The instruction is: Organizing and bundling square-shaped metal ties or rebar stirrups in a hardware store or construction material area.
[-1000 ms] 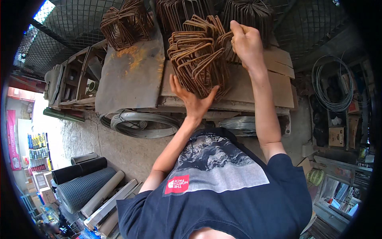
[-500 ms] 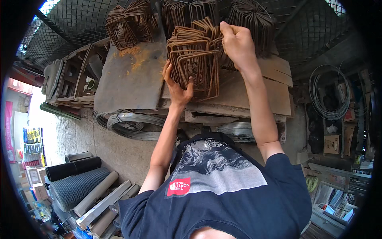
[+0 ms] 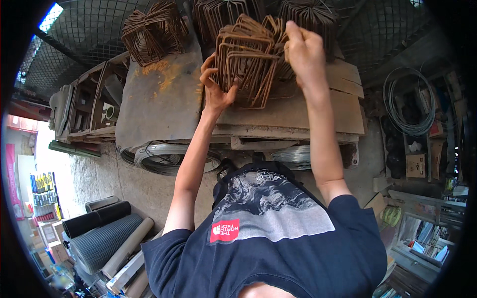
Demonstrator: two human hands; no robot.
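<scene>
Dark mesh metal screen [image 3: 94, 32] up top, rough grey concrete floor [image 3: 144, 191], beat-up brown open-fronted wooden cubbies [image 3: 98, 99] off left, kinda weathered grey wooden shelving [image 3: 415, 262] lower right, and super bright white daylight [image 3: 55, 159] blowing out the left side.

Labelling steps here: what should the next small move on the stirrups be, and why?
I'd probably have the left hand nudge the rusty rebar stirrups into line: that hand is against their left side, and they sit at uneven angles. The right hand is closed by their upper right corner, its exact grip hidden.
</scene>
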